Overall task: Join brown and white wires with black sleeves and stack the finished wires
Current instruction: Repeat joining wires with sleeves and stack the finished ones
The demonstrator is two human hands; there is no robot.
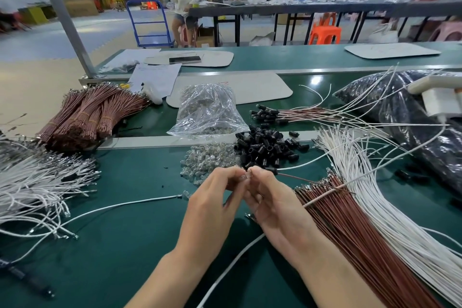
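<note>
We are pinching a small clear piece (246,176) between the curled fingers of our left hand (212,205) and right hand (272,204), above the bench (140,182). A brown wire (296,178) is trailing rightward from the right fingers, and the sleeves (267,147) are lying just beyond.

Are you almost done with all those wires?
Not nearly. Done: a small stack of sleeved wires lies beyond the black sleeves. In hand: the left hand and right hand pinch one wire end between them. Left: big heaps of brown wires and white wires.
</note>
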